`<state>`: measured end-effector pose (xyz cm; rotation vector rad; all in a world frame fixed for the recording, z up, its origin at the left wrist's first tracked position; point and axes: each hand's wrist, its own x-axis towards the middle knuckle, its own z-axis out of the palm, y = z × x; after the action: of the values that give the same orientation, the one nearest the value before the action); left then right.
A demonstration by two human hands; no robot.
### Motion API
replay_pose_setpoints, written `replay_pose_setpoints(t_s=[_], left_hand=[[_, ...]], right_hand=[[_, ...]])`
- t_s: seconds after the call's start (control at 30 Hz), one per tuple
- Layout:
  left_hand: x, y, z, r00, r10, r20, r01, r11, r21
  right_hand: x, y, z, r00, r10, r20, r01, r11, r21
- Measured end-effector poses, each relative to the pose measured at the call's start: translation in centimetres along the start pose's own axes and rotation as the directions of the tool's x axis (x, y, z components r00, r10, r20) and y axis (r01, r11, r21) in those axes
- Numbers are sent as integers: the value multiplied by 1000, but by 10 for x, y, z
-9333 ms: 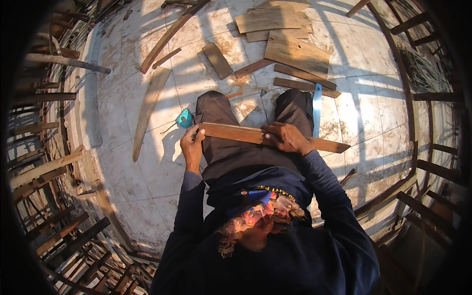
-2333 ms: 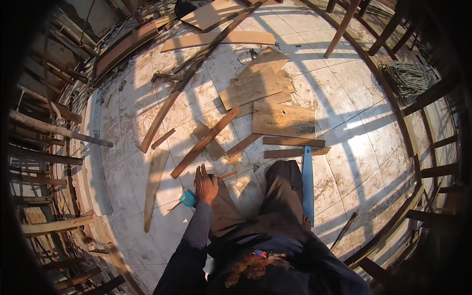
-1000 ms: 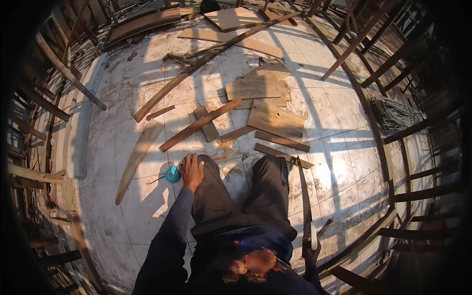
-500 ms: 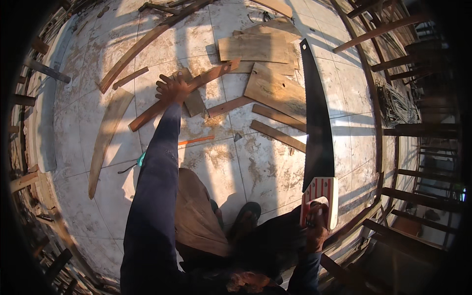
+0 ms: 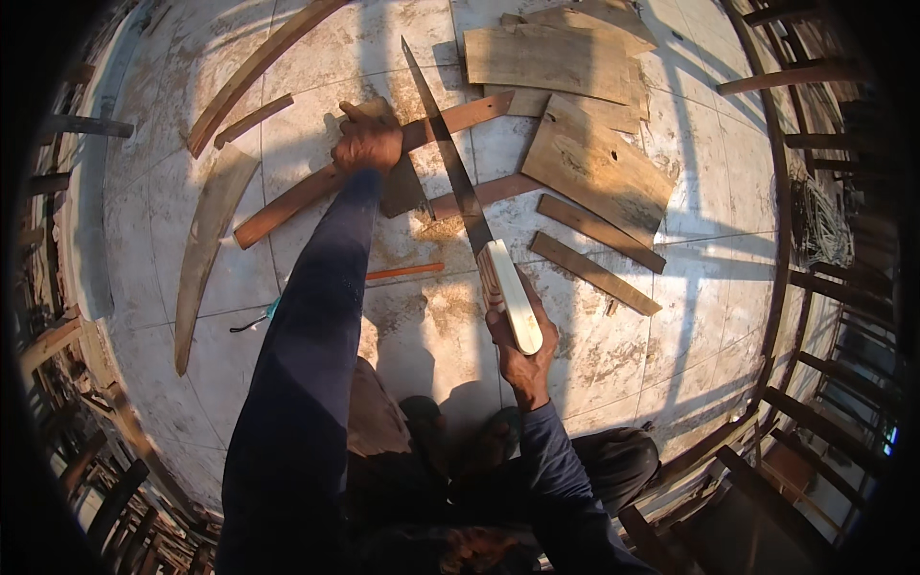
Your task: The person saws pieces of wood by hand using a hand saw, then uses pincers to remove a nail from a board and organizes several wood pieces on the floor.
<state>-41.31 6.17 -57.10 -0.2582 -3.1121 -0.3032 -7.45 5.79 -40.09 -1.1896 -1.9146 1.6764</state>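
My left hand point(image 5: 369, 146) is closed round a long reddish wooden strip point(image 5: 292, 204) and presses it down. The strip lies aslant across a short, darker board point(image 5: 406, 190), which rests on the tiled floor. In my right hand point(image 5: 527, 362) is a handsaw point(image 5: 452, 158) with a dark blade and a cream-and-red handle. Its blade points away from me and crosses the strip just right of my left hand. From this view I cannot tell whether the teeth touch the wood. A second reddish strip point(image 5: 489, 195) lies beyond the blade's right side.
Several flat boards point(image 5: 546, 59) are heaped at the far right, with two narrow slats point(image 5: 596, 273) nearer. On the left lie a tapered plank point(image 5: 209, 249) and a long curved timber point(image 5: 264, 67). An orange stick point(image 5: 405, 271) rests by my left forearm. Wooden rails border the floor.
My right hand has swung the handsaw leftward from the right side, so its blade now crosses the strip. The left hand, spread before, has moved slightly right and closed on the strip.
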Motion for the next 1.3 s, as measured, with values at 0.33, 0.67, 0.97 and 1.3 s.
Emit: replay_pose_setpoints(t_s=[0.33,0.67,0.97,1.3], left_hand=[[4,-15,8,936,351,-39,-344,931,126],[-2,-7,-10,916,365,-164,-356,931,87],[3,-14,3,936,348,-59,-339,932,127],[1,-6,-13,975,189,-117,-189,982,14]], right_hand=[[20,57,-35,990,-57,125,68,994,-91],[25,18,-73,966,24,258,58,950,-306],[16,21,-50,954,-113,277,184,952,-246],[54,57,-15,956,-105,273,123,991,-50]])
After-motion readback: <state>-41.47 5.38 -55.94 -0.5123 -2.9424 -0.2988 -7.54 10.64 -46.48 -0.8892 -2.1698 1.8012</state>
